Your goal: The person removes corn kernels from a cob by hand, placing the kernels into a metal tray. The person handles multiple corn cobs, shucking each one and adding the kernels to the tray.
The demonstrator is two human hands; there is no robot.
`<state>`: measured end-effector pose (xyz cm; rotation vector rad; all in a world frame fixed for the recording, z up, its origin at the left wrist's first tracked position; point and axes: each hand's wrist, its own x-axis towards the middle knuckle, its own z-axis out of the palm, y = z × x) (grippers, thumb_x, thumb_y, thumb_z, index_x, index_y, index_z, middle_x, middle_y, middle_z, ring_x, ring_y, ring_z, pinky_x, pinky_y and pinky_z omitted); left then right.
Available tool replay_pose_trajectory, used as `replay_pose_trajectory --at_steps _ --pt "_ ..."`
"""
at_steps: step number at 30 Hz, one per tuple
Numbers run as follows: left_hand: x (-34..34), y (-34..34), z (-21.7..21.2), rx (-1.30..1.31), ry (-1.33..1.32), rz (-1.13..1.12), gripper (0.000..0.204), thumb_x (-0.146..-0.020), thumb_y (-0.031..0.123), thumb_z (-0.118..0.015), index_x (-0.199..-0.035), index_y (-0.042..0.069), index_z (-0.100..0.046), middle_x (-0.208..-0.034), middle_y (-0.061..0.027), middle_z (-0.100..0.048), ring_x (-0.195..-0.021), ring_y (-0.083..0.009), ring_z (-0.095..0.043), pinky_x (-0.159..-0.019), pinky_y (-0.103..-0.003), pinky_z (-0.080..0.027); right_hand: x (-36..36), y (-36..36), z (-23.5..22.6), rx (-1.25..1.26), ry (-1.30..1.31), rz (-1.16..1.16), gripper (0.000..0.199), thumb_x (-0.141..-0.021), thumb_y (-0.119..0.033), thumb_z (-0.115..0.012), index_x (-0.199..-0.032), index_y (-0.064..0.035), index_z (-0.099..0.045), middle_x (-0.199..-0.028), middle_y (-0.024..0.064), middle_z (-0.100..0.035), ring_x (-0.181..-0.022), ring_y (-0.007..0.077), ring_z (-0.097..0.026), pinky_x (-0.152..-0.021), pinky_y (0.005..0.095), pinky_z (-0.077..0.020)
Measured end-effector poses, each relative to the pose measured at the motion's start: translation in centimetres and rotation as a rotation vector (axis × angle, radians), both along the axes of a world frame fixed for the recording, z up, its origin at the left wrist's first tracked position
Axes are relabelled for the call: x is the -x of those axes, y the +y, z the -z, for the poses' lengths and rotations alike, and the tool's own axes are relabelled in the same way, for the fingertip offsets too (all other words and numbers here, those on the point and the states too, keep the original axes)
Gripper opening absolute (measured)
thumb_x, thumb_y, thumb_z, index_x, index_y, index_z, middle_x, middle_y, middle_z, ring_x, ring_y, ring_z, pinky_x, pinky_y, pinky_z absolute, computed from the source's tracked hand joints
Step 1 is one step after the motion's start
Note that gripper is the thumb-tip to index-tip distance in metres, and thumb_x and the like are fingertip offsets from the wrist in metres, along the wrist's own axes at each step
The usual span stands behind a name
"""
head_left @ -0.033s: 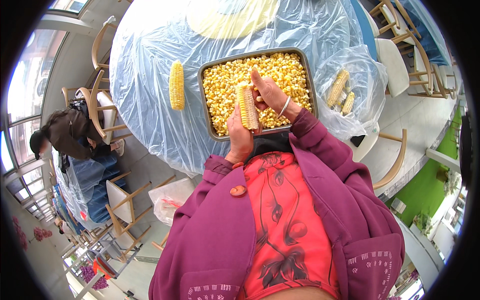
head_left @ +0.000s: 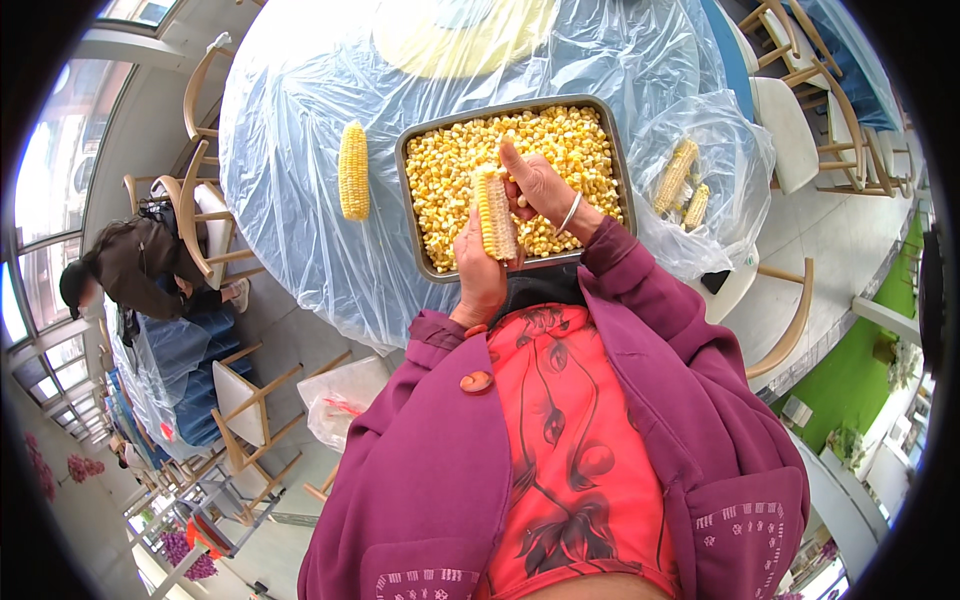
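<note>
1. Metal tray (head_left: 408,190) on the round table, full of loose yellow corn kernels (head_left: 560,150).
2. Clear plastic bag (head_left: 730,130) just right of the tray, with two picked corn cobs (head_left: 681,180) inside.
3. Whole yellow ear of corn (head_left: 353,170) lying alone on the plastic table cover (head_left: 290,180), left of the tray.
4. Half-picked corn cob (head_left: 495,213) standing nearly upright over the near edge of the tray.
5. Left hand (head_left: 480,275) wrapped tight around the bottom of this cob.
6. Right hand (head_left: 537,187) touching the cob's right side, one finger pointing up, a bangle on the wrist.
</note>
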<state>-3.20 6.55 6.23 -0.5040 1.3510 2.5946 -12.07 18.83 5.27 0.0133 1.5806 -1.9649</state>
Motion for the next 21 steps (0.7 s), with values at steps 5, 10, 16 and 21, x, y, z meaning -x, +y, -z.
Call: replay_pose_trajectory --at_steps 5,10,16,21 --pt "-0.1 -0.1 0.1 -0.056 0.008 0.038 0.042 -0.101 0.036 -0.028 -0.095 0.003 -0.052 -0.067 -0.0060 -0.050 -0.045 -0.0150 -0.041 -0.043 -0.029 -0.036 -0.2 -0.5 -0.1 -0.123 0.124 0.052 0.063 -0.089 -0.057 -0.051 -0.052 -0.0054 -0.051 -0.048 -0.0004 -0.045 -0.039 0.0083 -0.042 -0.035 0.0264 -0.0321" --pt "-0.1 -0.3 -0.2 -0.107 -0.008 0.075 0.041 -0.100 0.037 -0.029 -0.095 0.003 -0.052 -0.069 -0.0069 -0.051 -0.046 -0.0161 -0.042 -0.044 -0.031 -0.036 -0.2 -0.7 1.3 -0.226 0.464 0.126 0.059 -0.089 -0.050 -0.057 -0.058 0.0001 -0.054 -0.047 0.0052 -0.046 -0.044 0.0130 -0.047 -0.041 0.0316 -0.0363" --pt "-0.1 -0.2 -0.2 -0.118 -0.057 0.039 0.041 -0.099 0.037 -0.030 -0.096 0.003 -0.053 -0.070 -0.0068 -0.052 -0.047 -0.0162 -0.042 -0.045 -0.030 -0.036 -0.6 -0.8 0.1 -0.508 0.696 0.143 0.048 -0.093 -0.038 -0.053 -0.066 0.0012 -0.055 -0.061 0.0206 -0.055 -0.054 0.0328 -0.055 -0.051 0.0404 -0.0420" --pt "-0.1 -0.4 -0.1 -0.156 -0.089 0.087 0.042 -0.099 0.038 -0.029 -0.099 0.003 -0.052 -0.068 -0.0057 -0.050 -0.046 -0.0135 -0.039 -0.045 -0.028 -0.034 -0.7 -0.8 1.2 -0.519 0.744 0.196 0.040 -0.095 -0.030 -0.047 -0.073 0.0020 -0.055 -0.067 0.0233 -0.057 -0.065 0.0409 -0.056 -0.058 0.0441 -0.0432"
